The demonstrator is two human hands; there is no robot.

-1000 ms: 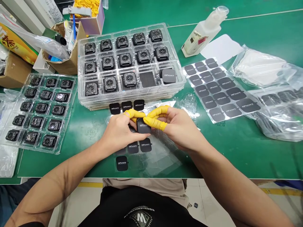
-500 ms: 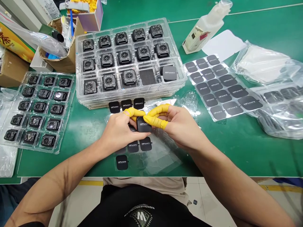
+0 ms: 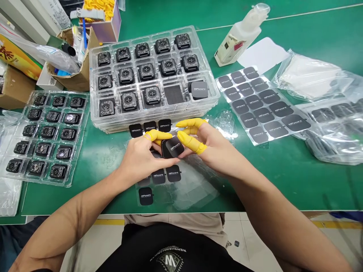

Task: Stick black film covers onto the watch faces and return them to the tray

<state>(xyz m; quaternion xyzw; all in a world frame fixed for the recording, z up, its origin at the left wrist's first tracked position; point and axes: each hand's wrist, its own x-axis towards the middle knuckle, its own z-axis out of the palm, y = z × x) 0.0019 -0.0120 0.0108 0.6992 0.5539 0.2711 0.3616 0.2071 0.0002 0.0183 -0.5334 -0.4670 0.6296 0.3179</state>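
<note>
My left hand (image 3: 144, 156) is closed around a black smartwatch (image 3: 165, 150), its yellow-capped finger and thumb at the edges. Over the watch face sits a dark square film (image 3: 174, 146) printed "HiFuture", turned askew to the case. At the film's right side is my right hand (image 3: 200, 139), yellow finger cots on its thumb and finger. Those two are apart, the thumb tip at the film's upper corner; a lower finger is by the watch's edge. Beneath my hands lies a clear sheet with several printed films (image 3: 159, 175), partly covered by them.
A stacked clear tray (image 3: 153, 113) of watches stands ahead, with another watch tray (image 3: 25, 177) at left. To the right are a film sheet (image 3: 255, 102), a white bottle (image 3: 239, 37) and plastic bags (image 3: 314, 75). Cardboard boxes (image 3: 73, 77) stand at back left.
My right thumb and forefinger have spread apart. The film on the watch has turned from nearly square with the case to slanted. My left hand keeps its hold.
</note>
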